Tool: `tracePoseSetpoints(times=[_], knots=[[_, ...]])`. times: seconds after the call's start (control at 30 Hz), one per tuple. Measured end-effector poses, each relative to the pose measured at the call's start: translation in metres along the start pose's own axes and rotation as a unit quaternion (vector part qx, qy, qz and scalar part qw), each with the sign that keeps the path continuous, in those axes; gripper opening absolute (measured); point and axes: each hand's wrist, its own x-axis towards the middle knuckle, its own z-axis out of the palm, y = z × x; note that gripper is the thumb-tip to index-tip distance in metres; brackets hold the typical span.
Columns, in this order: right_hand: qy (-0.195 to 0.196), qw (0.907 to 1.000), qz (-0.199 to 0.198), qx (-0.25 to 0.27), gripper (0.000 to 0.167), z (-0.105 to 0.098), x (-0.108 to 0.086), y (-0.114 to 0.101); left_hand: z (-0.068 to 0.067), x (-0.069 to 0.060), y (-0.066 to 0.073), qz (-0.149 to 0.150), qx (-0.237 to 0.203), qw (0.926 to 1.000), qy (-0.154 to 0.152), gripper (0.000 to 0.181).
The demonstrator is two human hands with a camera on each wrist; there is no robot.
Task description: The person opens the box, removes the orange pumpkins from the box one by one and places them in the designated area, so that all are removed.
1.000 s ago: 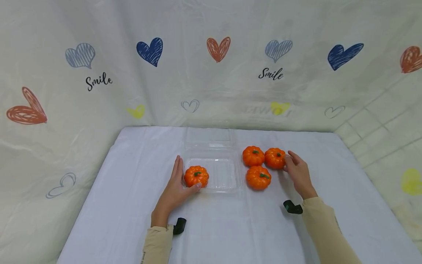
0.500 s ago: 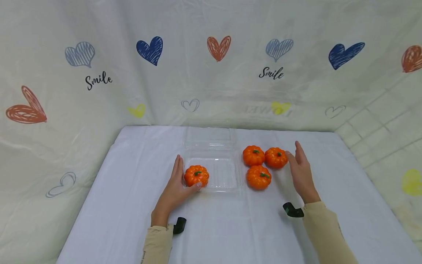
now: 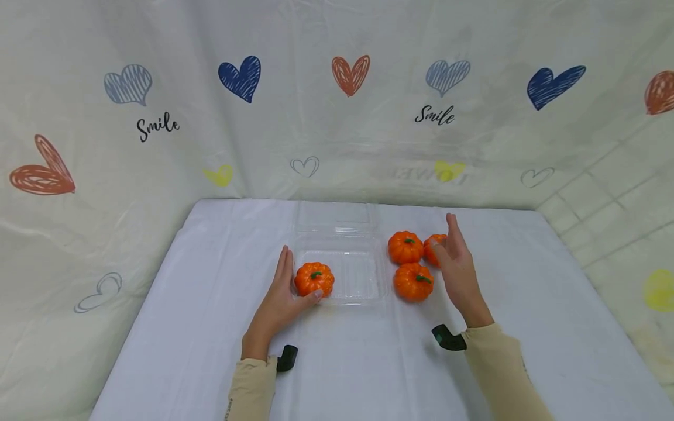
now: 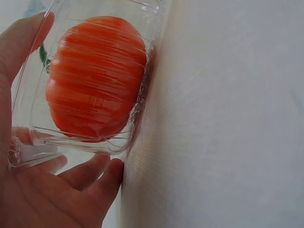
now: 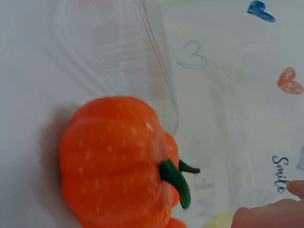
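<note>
A clear plastic clamshell container [image 3: 358,278] stands on the table with its lid [image 3: 334,216] folded back, away from the person. One small orange pumpkin [image 3: 312,276] with a green stem sits in its left half. My left hand [image 3: 284,301] holds the container's front left corner, thumb over the rim and fingers along the left side. To the right of the container are three more pumpkins: one at the back [image 3: 404,247], one in front [image 3: 411,283], one at the right [image 3: 432,248]. My right hand [image 3: 459,278], fingers extended, partly hides the right one; touching cannot be told.
A white cloth [image 3: 174,351] covers the table. Behind it hangs a pale curtain [image 3: 337,128] printed with hearts and "Smile". Dark wrist-camera mounts [image 3: 449,338] stick out from both sleeves.
My right hand came off the right pumpkin with its fingers straightening, then moved left, over part of that pumpkin. The left hand, container and pumpkins stayed put.
</note>
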Motion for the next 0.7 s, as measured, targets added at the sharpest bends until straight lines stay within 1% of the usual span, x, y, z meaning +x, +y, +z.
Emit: tracePoseSetpoints(times=[0.1,0.2,0.33,0.4,0.6,0.7], knots=[[-0.020,0.9996,-0.010,0.017,0.076,0.014,-0.001,-0.001,0.000,0.000,-0.001,-0.003,0.000,1.0000,-0.001,0.124],[-0.040,0.9980,-0.021,0.045,0.076,0.028,-0.002,-0.002,0.000,0.000,-0.001,-0.004,-0.001,1.0000,-0.002,0.124],[-0.063,0.9962,-0.021,0.057,0.075,0.047,-0.003,-0.005,0.000,0.000,-0.002,0.000,0.000,1.0000,-0.001,0.124],[-0.077,0.9955,-0.018,0.053,0.077,0.057,-0.004,-0.007,0.000,0.000,-0.003,0.002,-0.001,1.0000,0.000,0.124],[-0.135,0.9890,-0.024,0.054,0.081,0.085,-0.007,-0.007,0.000,0.000,-0.001,0.000,-0.001,1.0000,-0.001,0.124],[-0.156,0.9866,-0.034,0.032,0.081,0.098,-0.007,-0.006,0.000,0.000,-0.001,-0.004,0.002,1.0000,0.000,0.124]])
